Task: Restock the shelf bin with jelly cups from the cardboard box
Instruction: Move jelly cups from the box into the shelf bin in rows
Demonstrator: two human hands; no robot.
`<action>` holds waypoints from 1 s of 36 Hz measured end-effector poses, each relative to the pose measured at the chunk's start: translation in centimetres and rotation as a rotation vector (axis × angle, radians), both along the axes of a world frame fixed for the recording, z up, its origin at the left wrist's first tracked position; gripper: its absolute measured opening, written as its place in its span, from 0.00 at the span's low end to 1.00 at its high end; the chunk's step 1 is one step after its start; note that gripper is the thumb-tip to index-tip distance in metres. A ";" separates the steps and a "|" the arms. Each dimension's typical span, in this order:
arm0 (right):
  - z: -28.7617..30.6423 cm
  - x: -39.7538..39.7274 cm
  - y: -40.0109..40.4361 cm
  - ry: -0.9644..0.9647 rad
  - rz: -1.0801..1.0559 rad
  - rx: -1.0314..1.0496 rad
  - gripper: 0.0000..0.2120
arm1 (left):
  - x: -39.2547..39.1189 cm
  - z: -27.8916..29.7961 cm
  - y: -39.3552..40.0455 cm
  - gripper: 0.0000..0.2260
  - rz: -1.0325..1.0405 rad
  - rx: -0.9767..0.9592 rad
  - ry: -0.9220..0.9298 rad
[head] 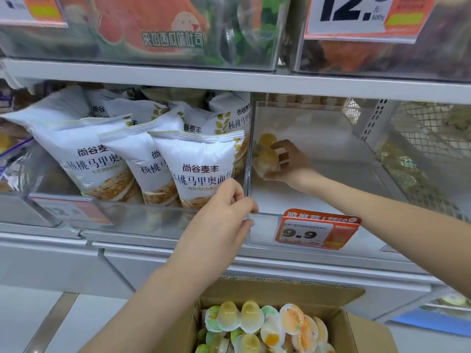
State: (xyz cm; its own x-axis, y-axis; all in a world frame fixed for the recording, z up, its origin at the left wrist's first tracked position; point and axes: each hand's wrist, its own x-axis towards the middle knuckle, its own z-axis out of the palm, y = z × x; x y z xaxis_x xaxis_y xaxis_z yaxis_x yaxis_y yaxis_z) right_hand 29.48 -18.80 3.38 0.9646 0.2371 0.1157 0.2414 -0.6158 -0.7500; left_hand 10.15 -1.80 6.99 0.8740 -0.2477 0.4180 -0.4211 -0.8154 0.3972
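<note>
Head view: right hand [288, 161] fingers around jelly cups [265, 156], left hand [224, 215] fingers pinching bin [331, 128] tagged "9.9" [317, 231].

Shop — price tags [307, 233], stocked shelves [153, 75]

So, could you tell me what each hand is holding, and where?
Right hand grips jelly cups round their sides; left hand pinches the bin's front corner edge.

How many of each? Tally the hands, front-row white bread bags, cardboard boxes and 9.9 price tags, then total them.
Hands: 2, left hand, right hand
Front-row white bread bags: 3
Cardboard box: 1
9.9 price tag: 1
Total: 7
</note>
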 end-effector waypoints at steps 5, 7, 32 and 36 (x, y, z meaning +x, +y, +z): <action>0.1 -0.2 -0.2 0.019 0.008 -0.010 0.31 | -0.1 0.1 0.0 0.07 0.001 -0.004 0.011; 0.1 -0.2 -0.2 0.020 0.017 -0.022 0.31 | -0.1 0.1 0.0 0.08 -0.004 -0.015 0.022; -4.4 -29.5 -12.3 -0.033 -0.214 0.122 0.13 | -8.3 -13.0 -1.2 0.07 -0.156 0.078 0.466; -12.3 -32.1 -12.3 0.346 -0.094 -0.119 0.11 | -10.5 -19.3 -1.6 0.09 -0.154 0.264 0.744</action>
